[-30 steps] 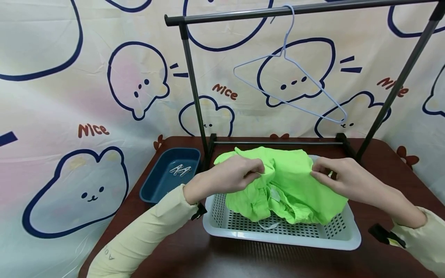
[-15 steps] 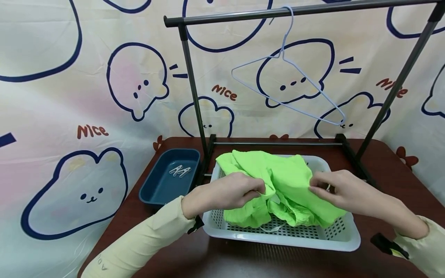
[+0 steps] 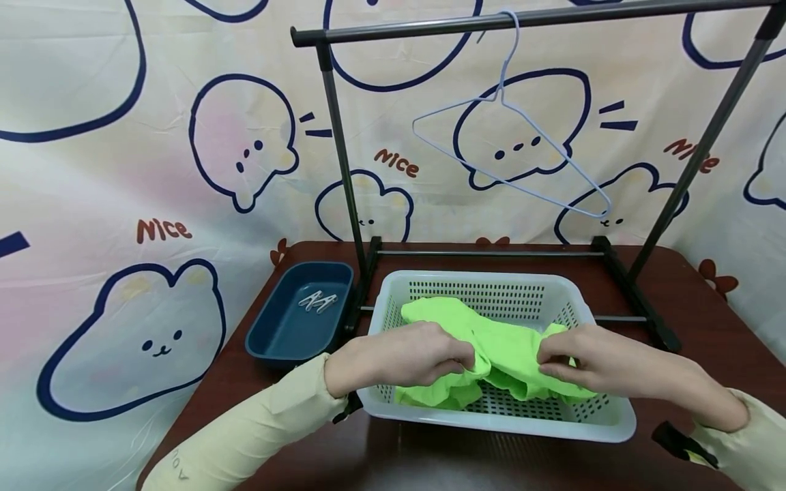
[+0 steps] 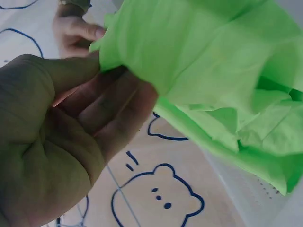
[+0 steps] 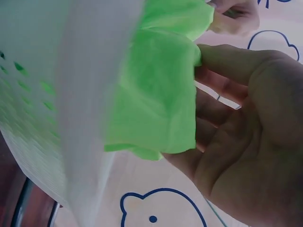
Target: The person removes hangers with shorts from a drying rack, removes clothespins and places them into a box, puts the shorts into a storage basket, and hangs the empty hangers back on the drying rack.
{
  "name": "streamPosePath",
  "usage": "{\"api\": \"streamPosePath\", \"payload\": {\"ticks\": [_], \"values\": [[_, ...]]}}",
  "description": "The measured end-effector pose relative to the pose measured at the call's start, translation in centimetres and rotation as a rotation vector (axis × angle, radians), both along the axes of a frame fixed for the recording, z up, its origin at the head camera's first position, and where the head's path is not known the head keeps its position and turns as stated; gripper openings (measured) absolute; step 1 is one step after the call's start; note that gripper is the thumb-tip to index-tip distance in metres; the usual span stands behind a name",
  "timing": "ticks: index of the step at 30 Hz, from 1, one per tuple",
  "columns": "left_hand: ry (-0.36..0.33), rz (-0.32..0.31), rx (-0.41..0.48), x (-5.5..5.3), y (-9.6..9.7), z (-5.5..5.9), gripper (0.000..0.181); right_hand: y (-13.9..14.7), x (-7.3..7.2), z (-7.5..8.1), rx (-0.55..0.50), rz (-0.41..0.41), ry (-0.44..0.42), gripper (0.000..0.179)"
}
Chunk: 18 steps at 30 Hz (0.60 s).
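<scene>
A crumpled bright green garment (image 3: 510,344) lies bunched in a white slotted basket (image 3: 491,424); its exact kind is hidden by the folds. My left hand (image 3: 408,354) pinches its left part between thumb and fingers. On the right side, my right hand (image 3: 592,361) pinches another edge of the cloth. In the left wrist view the garment (image 4: 189,47) spreads from the thumb and fingertips of the left hand (image 4: 61,127). The right wrist view has the right hand (image 5: 246,113) holding a flap of the green cloth (image 5: 156,90) beside the basket wall.
A blue tray (image 3: 285,341) with white clothespins (image 3: 318,301) stands left of the basket on the dark brown table (image 3: 430,464). Behind rises a black clothes rack (image 3: 417,26), its posts on both sides. From its bar hangs a light blue hanger (image 3: 503,102).
Both hands have moved down with the green garment, which has sunk lower into the basket. More of the basket's back wall shows. Both hands keep their hold.
</scene>
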<state>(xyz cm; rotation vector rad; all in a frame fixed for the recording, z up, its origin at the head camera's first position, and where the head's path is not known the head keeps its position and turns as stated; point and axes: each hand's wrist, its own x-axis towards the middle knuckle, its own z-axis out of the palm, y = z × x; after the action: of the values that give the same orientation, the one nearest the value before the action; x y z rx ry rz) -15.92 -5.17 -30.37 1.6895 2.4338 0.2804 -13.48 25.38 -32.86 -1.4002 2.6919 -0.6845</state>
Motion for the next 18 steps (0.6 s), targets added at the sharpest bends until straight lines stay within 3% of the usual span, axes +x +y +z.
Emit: {"api": "streamPosePath", "payload": {"ticks": [9,13,18], "values": [[-0.125,0.043,-0.198,-0.8,-0.4,-0.7,0.013,-0.8,-0.3,-0.7,0.057,0.039,-0.156,0.021],[-0.114,0.054,-0.160,-1.2,-0.7,-0.2,0.015,-0.4,-0.4,0.2,0.049,-0.005,-0.123,0.018],[-0.089,0.110,-0.103,-2.3,-1.8,1.2,0.019,1.1,-0.9,1.6,0.017,-0.061,-0.017,0.012]]}}
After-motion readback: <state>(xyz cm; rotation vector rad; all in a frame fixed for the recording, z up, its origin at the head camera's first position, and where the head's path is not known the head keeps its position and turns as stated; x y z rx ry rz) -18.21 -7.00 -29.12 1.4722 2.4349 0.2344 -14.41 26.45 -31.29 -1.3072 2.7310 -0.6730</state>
